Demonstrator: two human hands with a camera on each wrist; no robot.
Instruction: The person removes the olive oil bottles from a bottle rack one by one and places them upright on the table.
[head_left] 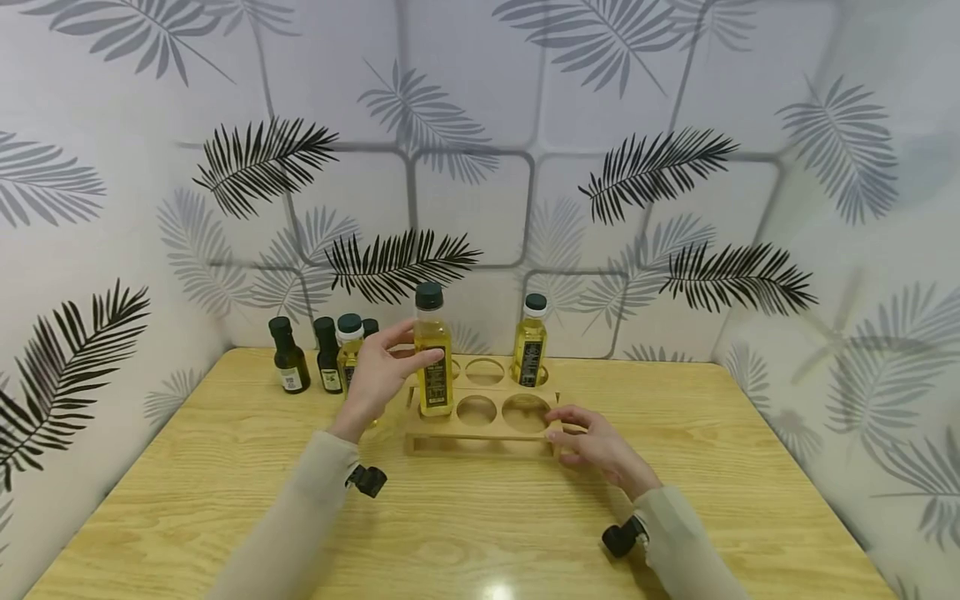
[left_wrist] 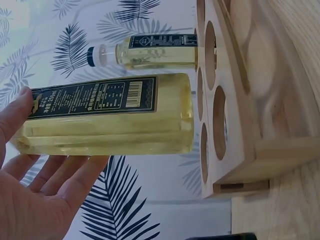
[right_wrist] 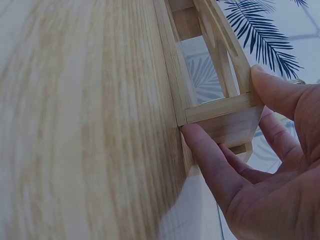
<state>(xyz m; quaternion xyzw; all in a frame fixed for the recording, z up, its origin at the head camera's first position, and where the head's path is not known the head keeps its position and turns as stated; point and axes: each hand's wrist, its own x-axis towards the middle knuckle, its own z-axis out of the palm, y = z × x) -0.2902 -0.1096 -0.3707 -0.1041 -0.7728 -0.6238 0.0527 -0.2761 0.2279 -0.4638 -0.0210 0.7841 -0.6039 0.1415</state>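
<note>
My left hand (head_left: 381,373) holds an oil bottle (head_left: 433,367) upright by its upper part, thumb across the front and fingers behind. In the left wrist view, the base of this yellow oil bottle (left_wrist: 115,115) is just above the wooden rack (left_wrist: 230,145), near a front-row hole. My right hand (head_left: 596,446) grips the right end of the bottle rack (head_left: 480,429). The right wrist view shows the thumb (right_wrist: 275,90) at the upper edge and a finger (right_wrist: 212,160) at the lower edge. Another oil bottle (head_left: 531,346) stands in the back-right hole.
Left of the rack stand two dark bottles (head_left: 291,358) (head_left: 328,358) and a yellow oil bottle (head_left: 347,354), with another dark cap (head_left: 370,327) behind. A leaf-patterned wall (head_left: 480,208) rises behind the wooden table (head_left: 450,533).
</note>
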